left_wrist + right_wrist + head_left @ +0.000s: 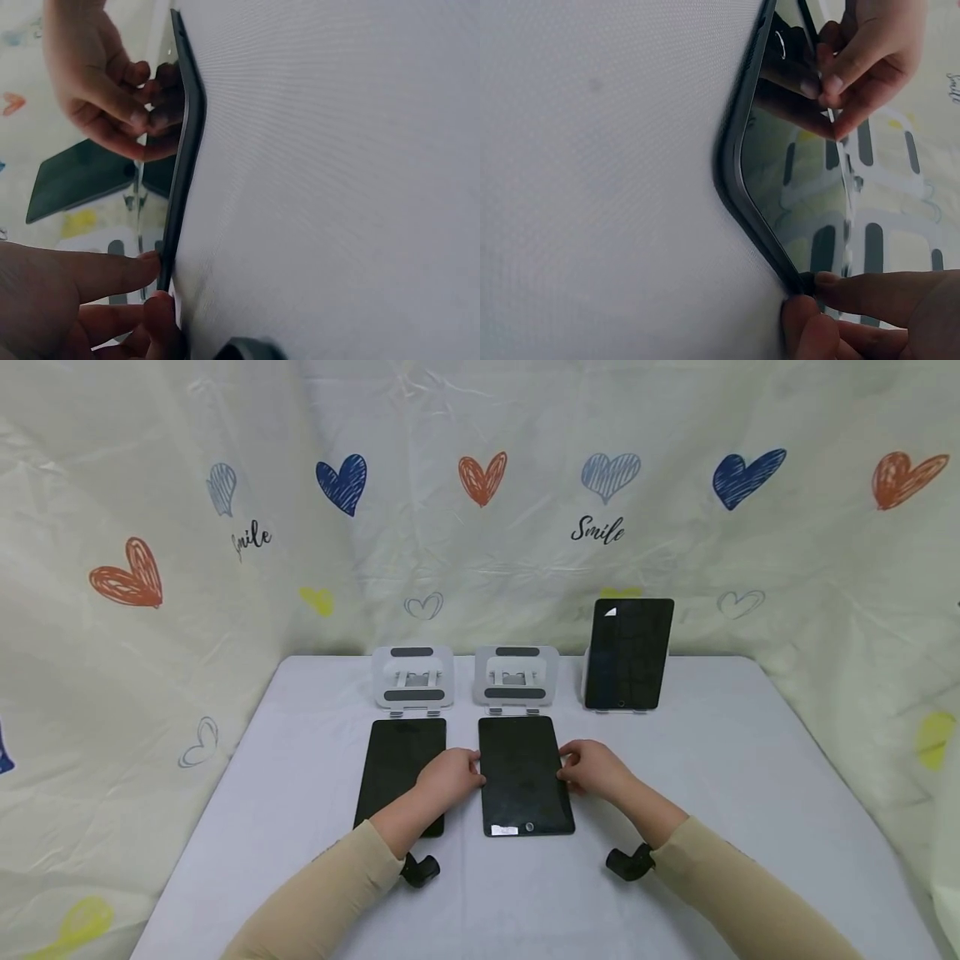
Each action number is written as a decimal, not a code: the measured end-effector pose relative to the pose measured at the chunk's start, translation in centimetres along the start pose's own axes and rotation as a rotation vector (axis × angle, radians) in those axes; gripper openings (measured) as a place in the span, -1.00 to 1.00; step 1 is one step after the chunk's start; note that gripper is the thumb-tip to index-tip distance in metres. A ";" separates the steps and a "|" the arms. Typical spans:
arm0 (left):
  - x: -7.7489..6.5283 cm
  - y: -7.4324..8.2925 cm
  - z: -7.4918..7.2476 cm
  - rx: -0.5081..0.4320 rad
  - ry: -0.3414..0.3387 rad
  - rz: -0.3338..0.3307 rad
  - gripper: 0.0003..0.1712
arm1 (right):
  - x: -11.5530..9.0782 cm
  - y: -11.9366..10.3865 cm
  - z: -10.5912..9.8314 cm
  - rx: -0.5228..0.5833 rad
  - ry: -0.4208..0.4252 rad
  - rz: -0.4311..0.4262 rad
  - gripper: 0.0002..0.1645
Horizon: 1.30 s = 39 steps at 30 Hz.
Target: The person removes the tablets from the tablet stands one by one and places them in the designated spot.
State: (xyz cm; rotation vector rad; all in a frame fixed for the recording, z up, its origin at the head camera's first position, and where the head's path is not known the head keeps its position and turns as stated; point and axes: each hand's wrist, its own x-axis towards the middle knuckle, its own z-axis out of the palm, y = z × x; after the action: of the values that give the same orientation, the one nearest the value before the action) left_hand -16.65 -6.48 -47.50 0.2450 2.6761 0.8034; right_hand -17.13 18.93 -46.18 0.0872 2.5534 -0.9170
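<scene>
A black tablet [525, 785] lies screen up on the white table in the middle, its home button towards the person. My left hand [452, 777] pinches its left edge between thumb and fingers. On the opposite edge, my right hand [596, 768] pinches the tablet in the same way. The right wrist view shows thumb and fingertip [802, 307] meeting at the tablet's rim. Just beyond the tablet stands a white folding stand [516, 697] with dark grey pads. A second black tablet [401, 760] lies to the left, partly covered by my left hand and forearm.
Another white stand [413, 677] is behind the left tablet. At the back right, a third tablet [628, 656] leans upright on its stand. The white table [735, 777] meets a curtain [480, 552] printed with hearts. Black wrist devices [630, 863] hang at both cuffs.
</scene>
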 end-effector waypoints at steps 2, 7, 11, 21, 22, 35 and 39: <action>0.0 0.0 0.0 -0.001 0.003 -0.001 -0.45 | 0.0 0.2 -0.1 0.005 -0.007 -0.008 -0.49; 0.0 0.0 -0.1 -0.008 0.019 -0.005 -0.48 | -0.1 0.5 -0.4 -0.001 0.000 -0.021 -0.45; 0.1 0.0 -0.3 -0.031 0.046 -0.020 -0.47 | -0.3 0.6 -0.6 0.006 0.029 -0.030 -0.43; 0.5 0.8 -0.6 -0.114 0.052 0.005 -0.45 | -1.0 0.2 -1.5 0.026 0.121 -0.071 -0.43; 0.5 0.9 -0.6 -0.122 0.054 0.009 -0.46 | -1.0 0.3 -1.7 0.029 0.125 -0.078 -0.43; 1.5 2.4 -0.1 -0.208 0.119 0.055 -0.51 | -1.4 1.9 -3.5 0.058 0.190 -0.139 -0.43; 2.0 3.0 0.0 -0.213 0.151 0.060 -0.52 | -1.1 2.5 -4.3 0.067 0.200 -0.142 -0.42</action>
State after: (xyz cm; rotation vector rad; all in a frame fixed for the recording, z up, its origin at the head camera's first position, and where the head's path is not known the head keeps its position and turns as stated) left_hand -18.35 -3.53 -46.37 0.2206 2.7035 1.1589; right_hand -17.20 23.60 -44.21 0.0173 2.7414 -1.0971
